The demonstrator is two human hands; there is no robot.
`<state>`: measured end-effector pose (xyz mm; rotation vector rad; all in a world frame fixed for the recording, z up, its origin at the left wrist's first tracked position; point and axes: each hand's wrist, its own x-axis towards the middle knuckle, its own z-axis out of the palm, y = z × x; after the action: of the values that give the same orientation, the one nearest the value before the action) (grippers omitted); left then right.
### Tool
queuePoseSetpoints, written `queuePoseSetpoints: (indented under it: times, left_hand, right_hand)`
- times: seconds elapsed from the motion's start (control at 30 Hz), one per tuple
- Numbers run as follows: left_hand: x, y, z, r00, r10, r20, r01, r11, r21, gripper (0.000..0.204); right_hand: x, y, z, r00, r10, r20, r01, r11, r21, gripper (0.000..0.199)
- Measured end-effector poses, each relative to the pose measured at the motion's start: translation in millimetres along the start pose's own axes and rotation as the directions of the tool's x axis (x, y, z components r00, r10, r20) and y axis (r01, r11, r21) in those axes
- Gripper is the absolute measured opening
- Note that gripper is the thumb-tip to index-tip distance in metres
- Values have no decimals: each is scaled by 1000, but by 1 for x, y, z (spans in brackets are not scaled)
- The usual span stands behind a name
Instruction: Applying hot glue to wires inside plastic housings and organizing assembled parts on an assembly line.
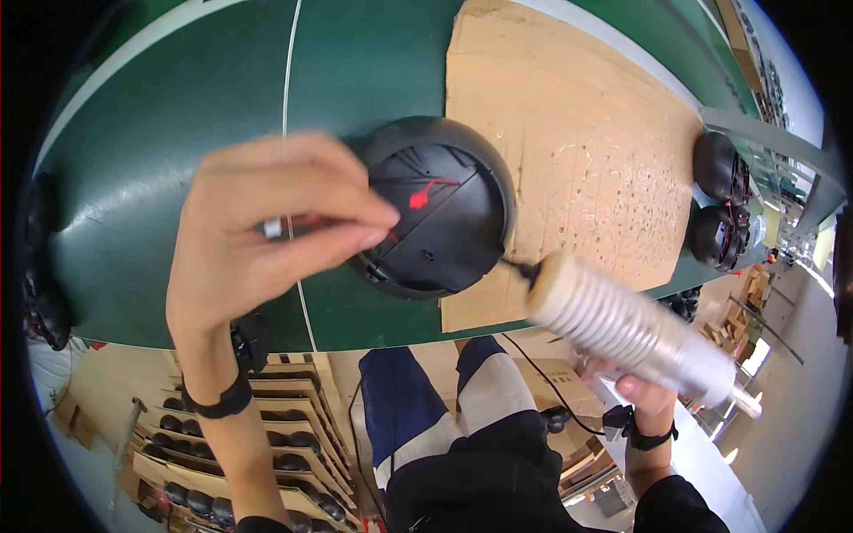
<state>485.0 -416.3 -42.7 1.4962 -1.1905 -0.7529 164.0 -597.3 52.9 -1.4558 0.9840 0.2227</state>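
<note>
A round black housing [462,233] lies on the green table, partly over the edge of a cardboard sheet. A red wire with a small red plug [418,199] rests on its recessed face. Left of the housing my left hand [267,222] is closed in a pinch on a red wire [306,220], with a white connector [272,228] showing behind the fingers. My right hand [641,393] is closed beneath a pale, ribbed cylindrical tool [622,324]. Its thin dark tip points at the housing's lower right rim; whether they touch I cannot tell. The tool's grip is mostly hidden.
The cardboard sheet [577,133], dotted with shiny spots, covers the table's right part. More black housings with red wires [720,200] stand at the right edge; dark parts [43,266] line the left. Below, a rack [293,417] holds black round parts on cardboard layers.
</note>
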Motion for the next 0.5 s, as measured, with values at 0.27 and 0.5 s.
queuePoseSetpoints:
  times: [0.27, 0.5]
  left_hand:
    - [2, -23, 11, 994, -12, -109, -1, 994, -113, 16]
    - [-12, -20, 6, 990, 0, -144, -1, 1000, -5, 12]
  right_hand:
    - [25, -45, 39, 958, -137, 251, 240, 863, -445, 37]
    - [33, -39, 50, 923, -199, 330, 340, 823, -454, 35]
